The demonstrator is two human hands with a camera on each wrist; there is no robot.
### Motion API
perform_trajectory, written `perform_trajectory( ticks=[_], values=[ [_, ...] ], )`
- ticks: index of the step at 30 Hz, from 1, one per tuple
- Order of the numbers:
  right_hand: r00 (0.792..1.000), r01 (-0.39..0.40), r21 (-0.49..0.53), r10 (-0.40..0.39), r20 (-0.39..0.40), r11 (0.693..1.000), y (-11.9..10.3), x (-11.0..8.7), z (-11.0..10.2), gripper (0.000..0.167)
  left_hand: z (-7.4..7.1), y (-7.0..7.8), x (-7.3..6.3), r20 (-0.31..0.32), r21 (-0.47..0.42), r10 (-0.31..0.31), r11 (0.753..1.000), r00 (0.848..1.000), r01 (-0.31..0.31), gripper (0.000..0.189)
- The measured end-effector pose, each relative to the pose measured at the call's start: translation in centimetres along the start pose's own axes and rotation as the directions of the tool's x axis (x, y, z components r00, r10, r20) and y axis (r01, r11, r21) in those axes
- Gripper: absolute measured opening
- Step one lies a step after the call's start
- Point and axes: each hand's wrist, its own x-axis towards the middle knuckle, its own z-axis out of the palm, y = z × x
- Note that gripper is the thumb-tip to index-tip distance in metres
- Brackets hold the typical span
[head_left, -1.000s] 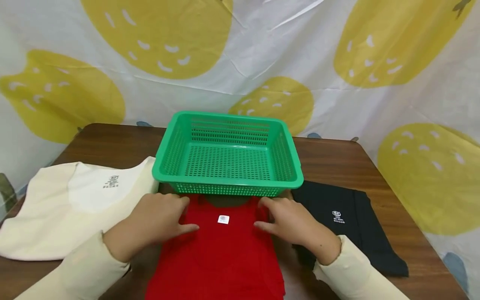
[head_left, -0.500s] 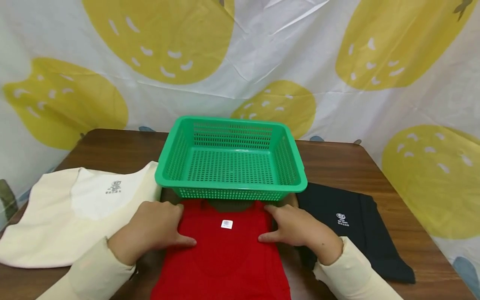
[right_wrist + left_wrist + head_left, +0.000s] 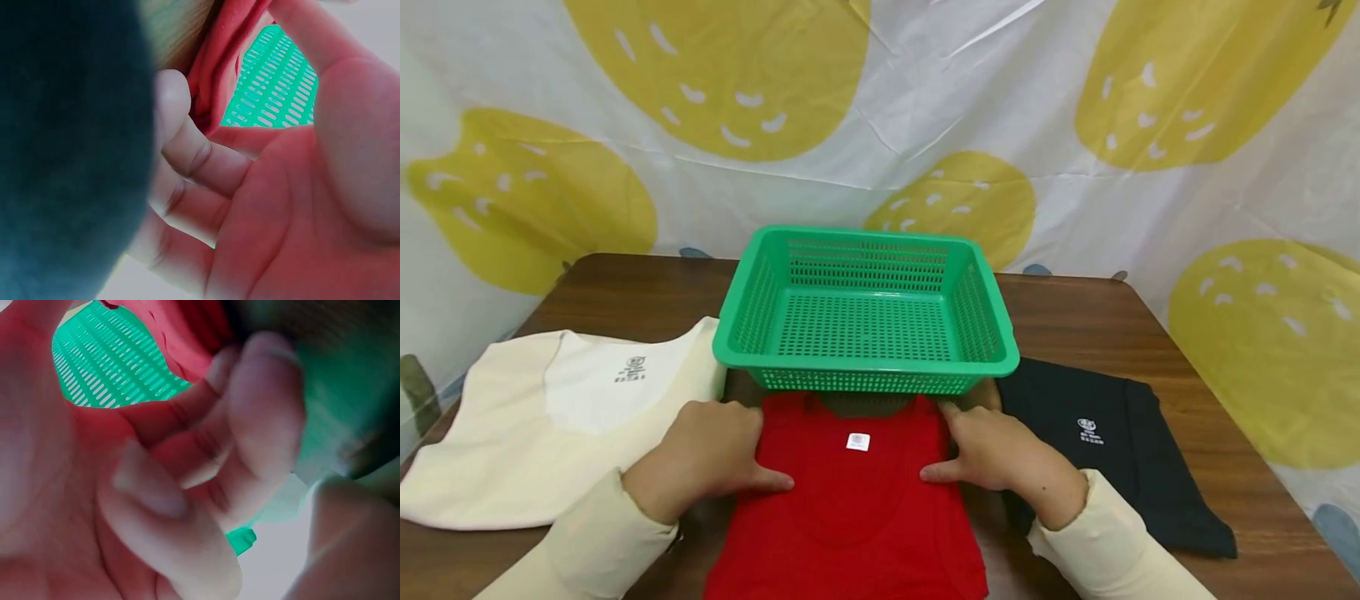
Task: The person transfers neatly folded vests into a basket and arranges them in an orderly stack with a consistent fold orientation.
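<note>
A folded red shirt (image 3: 850, 508) with a small white neck label lies flat on the table, its neckline towards the green basket (image 3: 867, 367). My left hand (image 3: 707, 454) grips the shirt's left side near the shoulder, thumb on top. Mirroring it, my right hand (image 3: 1000, 454) grips the right side, its thumb also laid over the fabric. In the left wrist view, curled fingers (image 3: 262, 406) meet the red edge. The right wrist view has bent fingers (image 3: 200, 156) beside the red cloth (image 3: 215, 81). Some fingertips are hidden.
A cream shirt (image 3: 497, 442) with a printed neck mark lies at left, touching or nearly touching the basket. At right is a folded black shirt (image 3: 1127, 450). Behind the brown wooden table (image 3: 1075, 325) hangs a white curtain (image 3: 970, 92) with yellow fruit prints.
Both thumbs have come down onto the red shirt, and the hands have closed in on its sides. The right hand has shifted slightly right. The head view has moved a little.
</note>
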Motion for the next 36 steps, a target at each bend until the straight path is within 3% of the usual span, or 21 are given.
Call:
perform_trajectory(
  ticks=[4, 11, 18, 25, 30, 36],
  values=[
    [1.0, 0.01, -0.012, -0.01, -0.007, 1.0, -0.15, -0.13, 0.02, 0.087, 0.12, 0.08, -0.01, 0.007, -0.03, 0.019, 0.999, 1.0, -0.019, 0.056],
    [1.0, 0.02, -0.019, -0.02, 0.002, 1.0, -0.3, -0.21, -0.02, 0.077, -0.04, 0.08, 0.29, 0.101, -0.165, 0.071, 0.985, 0.992, -0.053, 0.045],
    [0.998, 0.054, -0.005, -0.054, 0.027, 0.999, -0.36, -0.05, -0.1, 0.053, -0.17, -0.04, 0.61, 0.146, -0.268, 0.108, 0.961, 0.983, -0.066, 0.038],
    [0.987, 0.15, 0.044, -0.153, 0.057, 0.988, -0.24, -0.12, -0.17, 0.027, -0.02, 0.07, 0.86, 0.126, -0.328, 0.173, 0.937, 0.977, -0.123, 0.032],
    [0.97, 0.228, 0.081, -0.233, 0.064, 0.97, -0.18, -0.11, -0.18, 0.023, -0.08, 0.14, 0.91, 0.11, -0.361, 0.225, 0.917, 0.968, -0.172, 0.026],
    [0.96, 0.257, 0.117, -0.268, 0.085, 0.959, -0.09, -0.18, -0.22, 0.018, 0.03, 0.14, 0.95, 0.158, -0.408, 0.257, 0.896, 0.953, -0.174, 0.017]
  ],
)
